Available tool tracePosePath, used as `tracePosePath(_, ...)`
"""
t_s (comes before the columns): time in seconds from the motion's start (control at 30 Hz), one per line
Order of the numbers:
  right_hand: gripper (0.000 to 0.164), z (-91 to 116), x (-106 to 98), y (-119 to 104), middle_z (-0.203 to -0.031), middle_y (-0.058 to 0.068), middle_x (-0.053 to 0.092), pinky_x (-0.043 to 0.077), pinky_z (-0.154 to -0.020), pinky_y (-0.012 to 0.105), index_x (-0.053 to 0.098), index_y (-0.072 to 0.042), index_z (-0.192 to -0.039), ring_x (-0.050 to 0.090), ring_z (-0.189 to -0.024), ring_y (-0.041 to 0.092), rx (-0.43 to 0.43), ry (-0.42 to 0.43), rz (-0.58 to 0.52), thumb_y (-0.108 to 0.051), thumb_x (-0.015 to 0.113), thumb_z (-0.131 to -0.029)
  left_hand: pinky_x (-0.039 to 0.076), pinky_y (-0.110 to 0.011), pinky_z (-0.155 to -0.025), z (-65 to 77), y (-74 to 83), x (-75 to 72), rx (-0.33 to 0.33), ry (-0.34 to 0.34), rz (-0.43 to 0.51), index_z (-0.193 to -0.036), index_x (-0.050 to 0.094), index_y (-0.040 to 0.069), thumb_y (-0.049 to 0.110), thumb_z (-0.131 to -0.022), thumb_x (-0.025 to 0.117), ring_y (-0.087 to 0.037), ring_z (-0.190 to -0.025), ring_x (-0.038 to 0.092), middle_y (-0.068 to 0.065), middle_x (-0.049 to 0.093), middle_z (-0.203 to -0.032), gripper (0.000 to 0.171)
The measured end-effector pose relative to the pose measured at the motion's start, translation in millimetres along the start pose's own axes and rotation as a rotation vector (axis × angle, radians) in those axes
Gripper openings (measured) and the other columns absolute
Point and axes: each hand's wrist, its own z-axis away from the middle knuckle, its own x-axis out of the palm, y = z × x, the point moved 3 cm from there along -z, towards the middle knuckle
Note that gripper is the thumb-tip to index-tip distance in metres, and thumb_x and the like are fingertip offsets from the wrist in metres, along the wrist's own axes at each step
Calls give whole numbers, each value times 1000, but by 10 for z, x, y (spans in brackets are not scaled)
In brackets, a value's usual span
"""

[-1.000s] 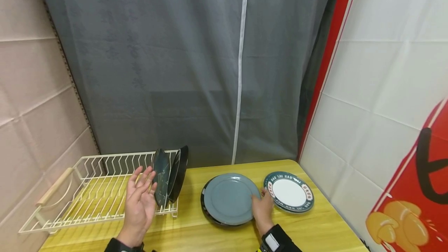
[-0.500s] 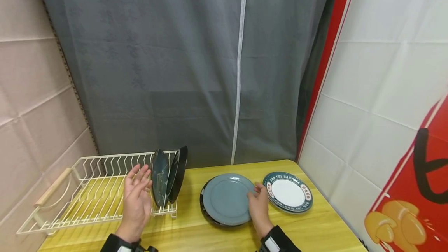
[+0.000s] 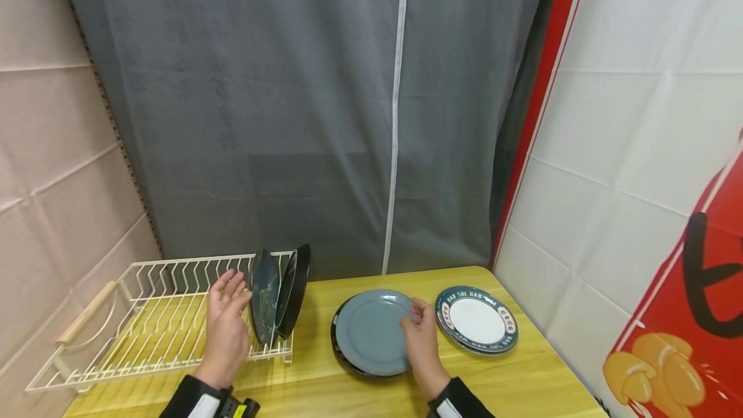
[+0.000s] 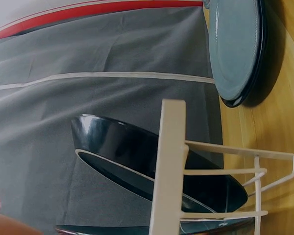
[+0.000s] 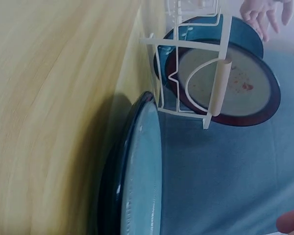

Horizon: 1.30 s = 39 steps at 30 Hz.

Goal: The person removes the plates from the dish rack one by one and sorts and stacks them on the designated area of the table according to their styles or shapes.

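Observation:
My left hand (image 3: 225, 337) is raised palm up over the front of the white wire dish rack (image 3: 145, 376), its fingers loosely bent and holding nothing. Right beside its fingertips a dark marbled plate (image 3: 264, 295) stands on edge in the rack; contact cannot be told. A black dish (image 3: 300, 289) leans behind that plate at the rack's right end. My right hand (image 3: 424, 347), fingers lightly bent, is over the right edge of a blue-grey plate (image 3: 371, 334). The right wrist view shows a fingertip (image 5: 290, 221) apart from that plate. A black plate (image 3: 338, 350) lies beneath it.
A white plate with a green lettered rim (image 3: 477, 318) lies at the right, stacked on another. The rack has a wooden handle (image 3: 89, 311) at its left end. A grey curtain (image 3: 325, 115) hangs behind the yellow wooden table (image 3: 325, 392).
My right hand has moved left, from between the lettered plate and the blue-grey plate to over the latter's edge. The left hand has shifted slightly left. The plates stay where they were.

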Motion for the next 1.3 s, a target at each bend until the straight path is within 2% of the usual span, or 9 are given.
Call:
tracePosePath(0.2, 62, 61, 20, -38, -150, 32, 52, 45, -96, 32, 45, 10, -157, 50, -124, 34, -12, -33, -18, 3, 58, -97, 32, -26, -135, -101, -84, -24, -34, 32, -52, -173, 25, 15, -3, -114, 46, -1, -140, 40, 13, 41, -156, 65)
tracePosePath(0.3, 62, 98, 34, -50, -150, 31, 52, 45, -95, 33, 45, 10, -157, 50, -124, 34, -11, -45, -22, 3, 58, -97, 27, -32, -142, -159, -130, -33, -57, 38, -82, -176, 21, 12, -2, -115, 46, -14, -155, 37, 4, 38, -166, 67)
tracePosePath(0.4, 61, 126, 40, -59, -149, 31, 53, 46, -95, 31, 45, 9, -157, 51, -124, 34, -5, -49, -19, 3, 58, -97, 23, -40, -146, -220, -169, -33, -80, 33, -122, -178, 16, 6, -3, -114, 46, -29, -171, 25, -13, 27, -181, 71)
tracePosePath(0.5, 60, 153, 40, -91, -150, 30, 54, 47, -94, 30, 46, 8, -157, 52, -125, 35, 1, -48, -27, 3, 58, -98, 18, -51, -148, -276, -210, -40, -92, 18, -166, -178, 11, 0, -5, -113, 45, -43, -176, 15, -26, 12, -188, 74)
tracePosePath(0.63, 60, 184, 38, -135, -150, 31, 55, 48, -94, 30, 47, 9, -156, 53, -126, 35, -12, -53, -46, 4, 58, -98, 12, -64, -147, -332, -266, -59, -109, -14, -244, -180, 5, -1, -5, -111, 47, -52, -175, 9, -32, 3, -188, 80)
tracePosePath(0.8, 61, 214, 42, -166, -152, 31, 55, 49, -94, 32, 46, 9, -158, 53, -127, 36, -22, -73, -55, 4, 58, -98, 11, -66, -146, -367, -311, -54, -146, -55, -328, -181, -1, 1, -2, -111, 50, -54, -176, 5, -34, -2, -188, 86)
tracePosePath(0.93, 62, 221, 50, -186, -154, 32, 54, 49, -94, 33, 44, 8, -159, 53, -129, 36, -20, -96, -55, 3, 58, -99, 16, -67, -145, -392, -342, -38, -163, -70, -360, -180, -3, 0, -1, -111, 49, -55, -175, 10, -36, 0, -187, 87)
tracePosePath(1.07, 62, 236, 52, -225, -153, 31, 54, 50, -93, 32, 45, 8, -160, 52, -130, 37, -22, -102, -56, 3, 58, -99, 20, -70, -143, -411, -356, -7, -168, -70, -397, -179, -4, -4, -2, -109, 48, -58, -171, 18, -39, 6, -185, 87)
tracePosePath(1.3, 61, 271, 54, -289, -150, 30, 56, 50, -91, 29, 46, 8, -159, 52, -126, 32, -39, -115, -63, 3, 59, -99, 19, -71, -143, -402, -374, 35, -157, -63, -453, -178, -5, -6, 0, -111, 39, -60, -172, 17, -39, 5, -185, 81)
